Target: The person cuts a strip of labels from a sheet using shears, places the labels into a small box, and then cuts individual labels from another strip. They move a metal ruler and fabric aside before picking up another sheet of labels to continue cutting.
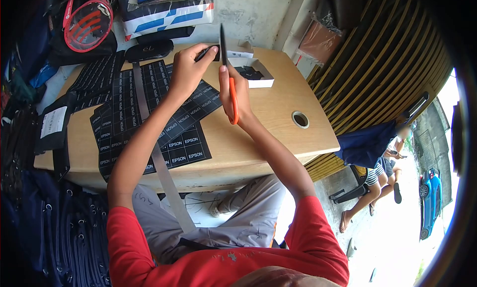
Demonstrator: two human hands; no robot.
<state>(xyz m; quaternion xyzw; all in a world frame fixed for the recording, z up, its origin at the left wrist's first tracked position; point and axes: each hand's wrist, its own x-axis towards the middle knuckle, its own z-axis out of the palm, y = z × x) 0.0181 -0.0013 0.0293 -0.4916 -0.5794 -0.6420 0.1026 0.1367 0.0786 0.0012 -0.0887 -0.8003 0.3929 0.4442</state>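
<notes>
Orange-handled scissors (233, 101) are in my right hand (234, 88), their dark blades pointing up and away from me. My left hand (189, 71) pinches a small black piece (202, 53) between thumb and fingers, close to the left side of the blades. Below the hands, black sheets printed with rows of EPSON labels (186, 150) lie overlapping on the wooden table (263, 138). Just beyond my right hand stands an open white box (267, 83) with small black pieces inside.
A long grey strip (171, 197) runs from the table down to my lap. Black cases (149, 49) and a red-rimmed pouch (89, 26) are at the back left. Dark bags with rings (59, 227) hang at left. A seated person (377, 178) is outside at right.
</notes>
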